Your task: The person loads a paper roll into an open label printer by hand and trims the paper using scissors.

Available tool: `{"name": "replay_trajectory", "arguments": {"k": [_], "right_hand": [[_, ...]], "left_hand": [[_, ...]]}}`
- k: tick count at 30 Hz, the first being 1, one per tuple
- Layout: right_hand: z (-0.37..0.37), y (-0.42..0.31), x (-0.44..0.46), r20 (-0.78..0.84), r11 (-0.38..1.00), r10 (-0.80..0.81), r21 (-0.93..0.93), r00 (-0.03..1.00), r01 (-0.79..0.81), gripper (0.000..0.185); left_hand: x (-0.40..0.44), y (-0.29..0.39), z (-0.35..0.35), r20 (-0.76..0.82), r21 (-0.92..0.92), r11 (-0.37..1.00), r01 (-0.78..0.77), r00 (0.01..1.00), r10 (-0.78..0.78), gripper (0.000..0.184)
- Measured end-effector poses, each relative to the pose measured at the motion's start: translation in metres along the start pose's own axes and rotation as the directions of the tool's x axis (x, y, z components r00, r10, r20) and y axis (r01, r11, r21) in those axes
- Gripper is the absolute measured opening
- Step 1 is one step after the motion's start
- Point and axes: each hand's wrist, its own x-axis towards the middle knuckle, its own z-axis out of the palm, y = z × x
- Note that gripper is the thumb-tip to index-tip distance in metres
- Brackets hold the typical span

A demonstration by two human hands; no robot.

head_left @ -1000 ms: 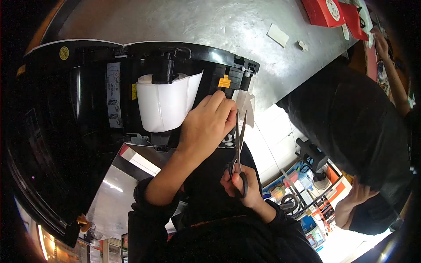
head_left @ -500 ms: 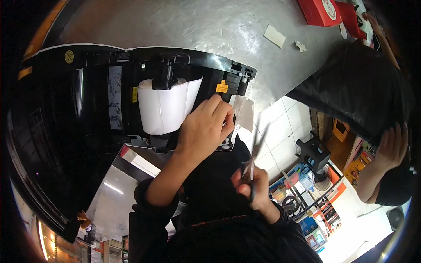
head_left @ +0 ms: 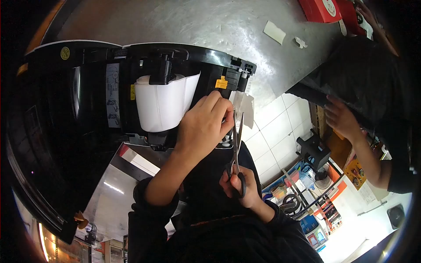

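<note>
A black label printer point(head_left: 94, 136) lies with its lid open, a white label roll point(head_left: 162, 107) seated inside. My left hand point(head_left: 204, 125) rests over the printer's front end, fingers curled into a closed pinch; what sits in them is hidden. Just past those fingers, a pale, thin paper strip point(head_left: 247, 109) sticks out from the printer's front edge. My right hand point(head_left: 244, 186) holds a pair of scissors point(head_left: 236, 149) by black handles. The blades are parted and point up at the strip beside my left fingers; whether they touch it I cannot tell.
The printer stands on a metal table point(head_left: 210, 26). Farther along it are a paper scrap point(head_left: 274, 32), a smaller torn piece point(head_left: 301, 42) and a red box point(head_left: 319, 10). Another person's hand point(head_left: 342, 118) is at the right. A tiled floor point(head_left: 276, 131) shows below the table edge.
The scissors have swung left and inward from the floor side to the strip, and their blades now show parted. My left hand stays nearly in place. The other person's hand has moved left and up.
</note>
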Motion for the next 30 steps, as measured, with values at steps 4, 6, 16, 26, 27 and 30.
{"name": "replay_trajectory", "arguments": {"k": [4,6,16,26,27,30], "right_hand": [[0.011,0.008,0.001,-0.052,0.999,0.000,0.050,0.999,0.002,0.060],[0.012,0.009,0.004,-0.069,0.999,-0.014,0.044,0.998,0.017,0.059],[-0.010,0.002,0.036,-0.392,0.962,-0.256,-0.014,0.883,0.273,0.043],[-0.023,-0.017,-0.013,0.091,0.995,-0.097,0.043,0.991,0.093,0.051],[-0.020,-0.013,-0.010,0.140,0.996,-0.056,0.072,0.989,0.046,0.050],[-0.017,-0.004,-0.001,0.138,0.992,0.006,0.125,0.990,-0.023,0.051]], "left_hand": [[-0.001,-0.001,0.000,-0.009,0.021,1.000,-0.020,1.000,0.021,0.019],[-0.001,0.000,0.000,-0.014,0.038,0.999,-0.028,0.999,0.029,0.019],[0.001,0.000,0.001,-0.043,0.054,0.999,-0.010,0.999,0.012,0.018],[-0.002,0.000,0.002,-0.043,-0.001,1.000,0.001,0.999,-0.001,0.018],[-0.002,0.000,0.002,-0.045,-0.012,1.000,0.008,0.999,-0.009,0.017],[-0.003,-0.002,0.003,-0.043,-0.012,1.000,0.013,0.999,-0.014,0.018]]}}
